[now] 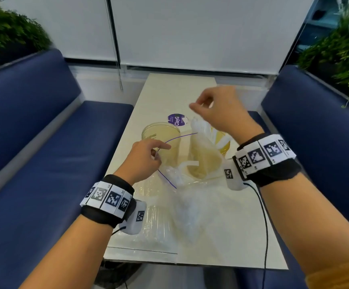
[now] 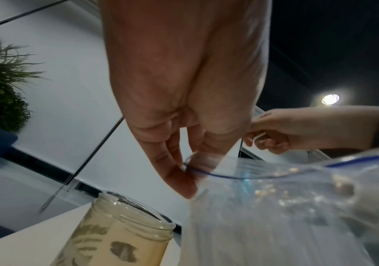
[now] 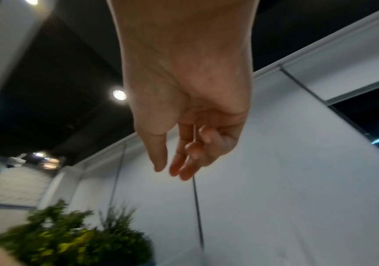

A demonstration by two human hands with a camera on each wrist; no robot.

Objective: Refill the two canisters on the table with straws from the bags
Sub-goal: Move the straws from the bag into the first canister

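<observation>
Bag (image 1: 190, 163) clear, blue-rimmed, mouth pinched open by left hand (image 1: 143, 160).

Clear plastic zip bag (image 1: 182, 163) with blue seal line, pale yellowish glass canister (image 1: 162, 138), round purple sticker (image 1: 176, 119) with white lettering, cream table (image 1: 169, 92), navy benches (image 1: 33, 126)

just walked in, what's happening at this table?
A person is refilling straw canisters. The left hand pinches the blue-edged rim of a clear zip bag, holding it open beside the empty left canister. The right hand hangs raised above the right canister, which already holds some wrapped straws.
</observation>
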